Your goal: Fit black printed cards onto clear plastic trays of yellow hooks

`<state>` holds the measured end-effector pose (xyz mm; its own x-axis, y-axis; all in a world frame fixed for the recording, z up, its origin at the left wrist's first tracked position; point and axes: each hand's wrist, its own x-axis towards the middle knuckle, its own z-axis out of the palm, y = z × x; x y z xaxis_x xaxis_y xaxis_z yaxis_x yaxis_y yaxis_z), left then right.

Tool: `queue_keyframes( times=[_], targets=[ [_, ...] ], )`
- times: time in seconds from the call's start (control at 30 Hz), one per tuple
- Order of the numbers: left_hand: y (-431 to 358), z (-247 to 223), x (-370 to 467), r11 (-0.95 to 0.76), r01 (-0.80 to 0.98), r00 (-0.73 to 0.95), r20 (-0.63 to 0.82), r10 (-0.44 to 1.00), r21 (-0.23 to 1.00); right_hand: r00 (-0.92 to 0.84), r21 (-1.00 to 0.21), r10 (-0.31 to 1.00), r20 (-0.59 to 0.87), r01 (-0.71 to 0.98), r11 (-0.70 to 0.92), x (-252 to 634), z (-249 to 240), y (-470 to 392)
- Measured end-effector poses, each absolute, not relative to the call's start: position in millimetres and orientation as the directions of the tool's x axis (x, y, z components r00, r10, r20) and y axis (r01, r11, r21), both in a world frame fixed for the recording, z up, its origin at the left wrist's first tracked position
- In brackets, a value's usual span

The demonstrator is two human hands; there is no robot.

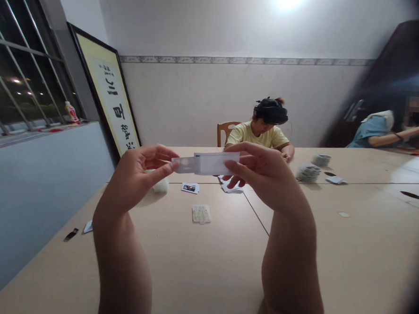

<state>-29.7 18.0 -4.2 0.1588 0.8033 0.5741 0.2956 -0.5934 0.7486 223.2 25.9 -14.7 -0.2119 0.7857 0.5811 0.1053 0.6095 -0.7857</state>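
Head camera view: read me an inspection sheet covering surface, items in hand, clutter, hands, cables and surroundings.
Surface: pale table, items scattered across it.
Job's things: white piece meeting translucent piece; whether joined is unclear.
Clutter: small pale box, printed card, two pale stacks.
Hands: left hand pinches the translucent piece, right hand the white piece.
Cables: nothing clearly seen.
Surroundings: barred window, framed calligraphy, seated person opposite, another person at far right, blurred.

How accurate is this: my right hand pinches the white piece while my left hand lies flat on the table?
Not quite: your left hand is raised off the table, pinching the translucent strip at the white piece's left end, as the head view shows. Your right hand does pinch the white piece.
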Motion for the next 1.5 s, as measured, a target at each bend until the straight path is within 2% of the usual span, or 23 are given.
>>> queue_keyframes(
  times=[0.27, 0.6, 0.7, 0.9, 1.23, 1.4, 1.5],
  targets=[
    [21, -3, -30, -0.571, 0.287, 0.136, 0.557, 0.819, 0.769, -0.214, -0.777, 0.780, 0.588, 0.118, 0.618, 226, -17, 28],
    [23, -7, -32, -0.528, 0.331, -0.074, 0.579, 0.812, 0.782, -0.212, -0.782, 0.784, 0.583, 0.116, 0.613, 230, -17, 33],
    [24, -6, -31, -0.528, 0.358, -0.016, 0.571, 0.821, 0.770, -0.205, -0.817, 0.822, 0.531, 0.132, 0.561, 236, -19, 52],
    [28, -6, -29, -0.542, 0.375, 0.078, 0.556, 0.827, 0.752, -0.325, -0.877, 0.837, 0.440, 0.045, 0.478, 247, -23, 83],
    [26, -4, -34, -0.551, 0.461, 0.131, 0.561, 0.818, 0.696, -0.256, -0.863, 0.840, 0.478, 0.043, 0.504, 247, -18, 72],
    [22, -2, -29, -0.551, 0.437, 0.095, 0.573, 0.814, 0.711, -0.199, -0.843, 0.830, 0.521, 0.032, 0.537, 245, -18, 70],
    [18, -1, -27, -0.529, 0.372, 0.004, 0.569, 0.823, 0.763, -0.114, -0.829, 0.824, 0.555, -0.003, 0.559, 248, -19, 72]
  ],
)
